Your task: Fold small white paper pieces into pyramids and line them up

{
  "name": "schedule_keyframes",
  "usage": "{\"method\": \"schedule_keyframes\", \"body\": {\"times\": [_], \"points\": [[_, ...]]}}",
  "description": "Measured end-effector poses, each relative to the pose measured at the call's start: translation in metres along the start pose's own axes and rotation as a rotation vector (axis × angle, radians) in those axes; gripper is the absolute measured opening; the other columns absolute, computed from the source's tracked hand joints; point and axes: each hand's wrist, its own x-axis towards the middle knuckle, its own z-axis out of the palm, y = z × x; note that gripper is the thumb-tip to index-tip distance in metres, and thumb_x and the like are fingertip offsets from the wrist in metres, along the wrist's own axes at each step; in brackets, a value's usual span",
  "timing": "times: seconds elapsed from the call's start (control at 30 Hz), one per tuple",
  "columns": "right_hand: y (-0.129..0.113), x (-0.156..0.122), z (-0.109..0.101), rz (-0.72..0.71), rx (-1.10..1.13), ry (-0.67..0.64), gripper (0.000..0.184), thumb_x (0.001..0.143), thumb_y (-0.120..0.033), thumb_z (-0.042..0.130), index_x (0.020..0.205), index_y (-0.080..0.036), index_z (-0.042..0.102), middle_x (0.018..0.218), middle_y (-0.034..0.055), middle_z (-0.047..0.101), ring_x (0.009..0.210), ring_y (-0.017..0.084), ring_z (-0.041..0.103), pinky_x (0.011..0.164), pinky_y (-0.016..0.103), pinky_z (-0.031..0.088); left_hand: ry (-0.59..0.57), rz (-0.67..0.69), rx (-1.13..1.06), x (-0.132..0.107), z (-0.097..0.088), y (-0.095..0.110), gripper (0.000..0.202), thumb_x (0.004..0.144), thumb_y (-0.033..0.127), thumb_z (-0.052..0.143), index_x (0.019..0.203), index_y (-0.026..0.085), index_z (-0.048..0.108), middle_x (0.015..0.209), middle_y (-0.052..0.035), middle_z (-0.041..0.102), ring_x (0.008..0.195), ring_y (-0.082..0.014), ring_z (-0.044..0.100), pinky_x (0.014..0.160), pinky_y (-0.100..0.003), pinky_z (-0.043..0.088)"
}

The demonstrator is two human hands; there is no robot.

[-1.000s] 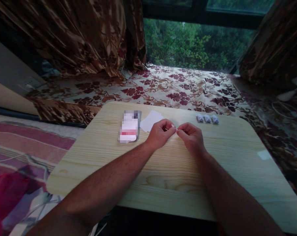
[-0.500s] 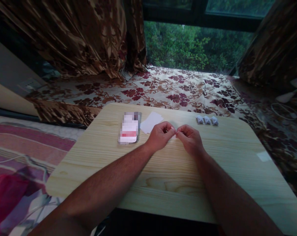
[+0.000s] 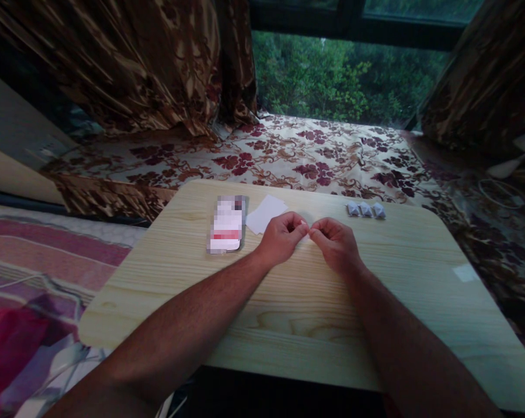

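My left hand [image 3: 283, 237] and my right hand [image 3: 333, 241] meet over the middle of the table, fingertips pinched close together. Between them is a small piece of white paper [image 3: 307, 237], mostly hidden by the fingers; its folds are too small to make out. Just behind my left hand lie several loose sheets of white paper [image 3: 265, 213], overlapping. To the right, near the far edge, three small folded paper shapes [image 3: 365, 210] with raised points sit in a row.
A phone [image 3: 225, 225], partly blurred out, lies left of the sheets on the wooden table [image 3: 288, 313]. A pale patch [image 3: 465, 273] is near the right edge. Behind the table is a ledge with floral cloth [image 3: 314, 151], below a window. A striped bed [image 3: 49, 249] is at left.
Both hands stay together, with only slight finger movement at the paper. The whole view has shifted a little; the phone, sheets and folded shapes keep their places on the table.
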Motion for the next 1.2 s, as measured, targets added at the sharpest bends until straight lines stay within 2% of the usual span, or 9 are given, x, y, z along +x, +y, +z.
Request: {"method": "schedule_keyframes", "body": {"times": [0.2, 0.3, 0.4, 0.57, 0.93, 1.03, 1.2], "points": [[-0.0011, 0.0020, 0.0003, 0.055, 0.048, 0.022, 0.014, 0.078, -0.030, 0.067, 0.071, -0.018, 0.064, 0.061, -0.0018, 0.058, 0.054, 0.011, 0.046, 0.052, 0.025, 0.035, -0.002, -0.058, -0.030, 0.0012, 0.0003, 0.0008, 0.024, 0.078, 0.038, 0.068, 0.073, 0.016, 0.061, 0.064, 0.0024, 0.056, 0.058, -0.0094, 0.047, 0.055, -0.023, 0.037], [-0.0015, 0.0034, 0.0002, 0.060, 0.101, 0.063, 0.014, 0.077, -0.029, 0.068, 0.070, -0.018, 0.064, 0.062, -0.0014, 0.060, 0.056, 0.011, 0.049, 0.054, 0.025, 0.037, -0.020, -0.052, -0.122, 0.0016, 0.0019, 0.0009, 0.024, 0.075, 0.035, 0.072, 0.086, 0.016, 0.062, 0.072, 0.0010, 0.061, 0.064, -0.0101, 0.054, 0.060, -0.023, 0.042], [-0.0002, 0.0044, -0.0001, 0.071, 0.153, 0.090, 0.013, 0.076, -0.029, 0.068, 0.071, -0.017, 0.064, 0.062, -0.0014, 0.061, 0.057, 0.012, 0.051, 0.056, 0.026, 0.039, -0.020, -0.047, -0.206, 0.0022, 0.0035, -0.0001, 0.035, 0.069, 0.026, 0.076, 0.098, 0.017, 0.060, 0.081, -0.0005, 0.065, 0.071, -0.0114, 0.060, 0.065, -0.024, 0.045], [0.0029, 0.0053, -0.0001, 0.082, 0.168, 0.110, 0.014, 0.076, -0.029, 0.068, 0.072, -0.018, 0.063, 0.062, -0.0019, 0.061, 0.056, 0.011, 0.052, 0.057, 0.026, 0.040, 0.026, -0.038, -0.215, 0.0040, 0.0038, -0.0050, 0.033, 0.066, 0.019, 0.076, 0.094, 0.017, 0.059, 0.078, 0.0007, 0.064, 0.069, -0.0105, 0.060, 0.063, -0.022, 0.044], [-0.0004, 0.0047, 0.0002, 0.116, 0.226, 0.125, 0.013, 0.074, -0.030, 0.071, 0.074, -0.018, 0.065, 0.063, -0.0012, 0.063, 0.058, 0.013, 0.056, 0.058, 0.027, 0.044, 0.052, -0.034, -0.176, 0.0045, 0.0014, -0.0059, 0.024, 0.069, 0.021, 0.076, 0.090, 0.016, 0.065, 0.078, -0.0003, 0.065, 0.066, -0.0102, 0.058, 0.062, -0.023, 0.044], [-0.0021, 0.0053, 0.0012, 0.145, 0.252, 0.150, 0.015, 0.073, -0.031, 0.072, 0.073, -0.018, 0.065, 0.061, -0.0016, 0.063, 0.057, 0.012, 0.056, 0.058, 0.026, 0.045, 0.054, -0.026, -0.144, 0.0037, 0.0008, -0.0055, 0.022, 0.069, 0.020, 0.075, 0.090, 0.016, 0.067, 0.072, 0.0015, 0.062, 0.062, -0.0088, 0.053, 0.058, -0.022, 0.039], [0.0007, 0.0061, 0.0016, 0.161, 0.326, 0.154, 0.017, 0.071, -0.030, 0.074, 0.082, -0.018, 0.069, 0.070, -0.0010, 0.067, 0.058, 0.012, 0.059, 0.058, 0.026, 0.047, 0.033, -0.023, -0.136, 0.0020, 0.0001, -0.0037, 0.019, 0.071, 0.020, 0.073, 0.089, 0.015, 0.069, 0.065, 0.0032, 0.057, 0.058, -0.0081, 0.048, 0.055, -0.022, 0.034]]}}
